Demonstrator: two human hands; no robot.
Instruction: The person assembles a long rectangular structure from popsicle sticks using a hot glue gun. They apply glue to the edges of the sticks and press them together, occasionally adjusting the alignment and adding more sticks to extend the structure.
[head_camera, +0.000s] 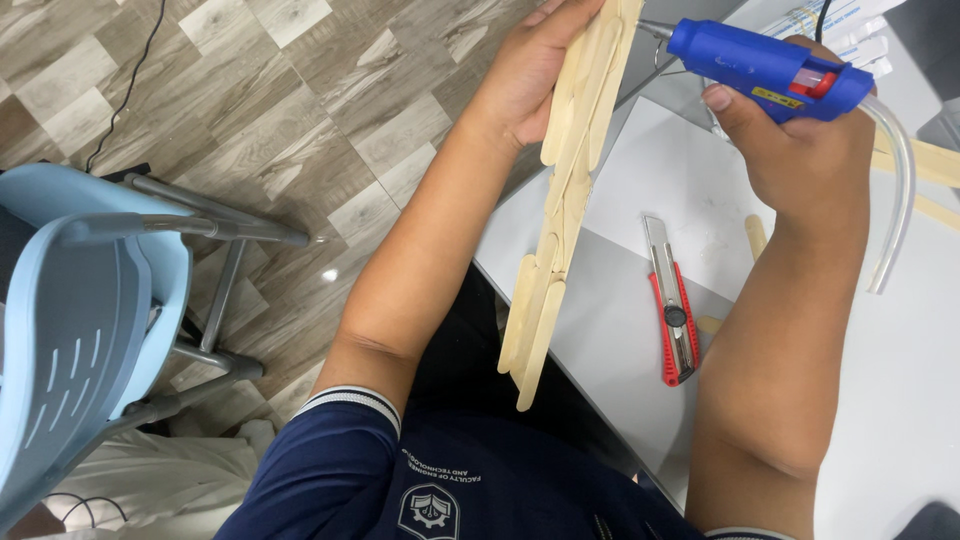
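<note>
far left: blue chair (80, 330) on the wood-look floor (300, 120), a thin black cable (125, 95) trailing across it. nothing there matters to the work.

left hand (525, 75) closed around the upper part of the stick strip (565, 200), a long run of flat wooden sticks overlapped end to end. it hangs from my grip, slanting down toward my lap, lower end free in the air just off the near-left edge of the table (620, 340). top end runs out of view.

right of that, flat on the table: white sheet (680, 190), red-and-grey knife (672, 315) with its length pointing near-far, one loose stick (756, 235) partly behind my forearm.

right hand (800, 150) wrapped tight on the blue glue gun (765, 70), thumb on its side; trigger finger hidden, can't tell if it's squeezing. metal nozzle points left, just beside the strip's upper edge near my left fingers. a clear glue rod (895, 190) curves out the back.

my read: glue going on a joint near the top. keep fingertips clear of the nozzle, small dab only, hold the strip steady so the loose lower end doesn't swing and crack other joints. resting it on the table would likely help.
</note>
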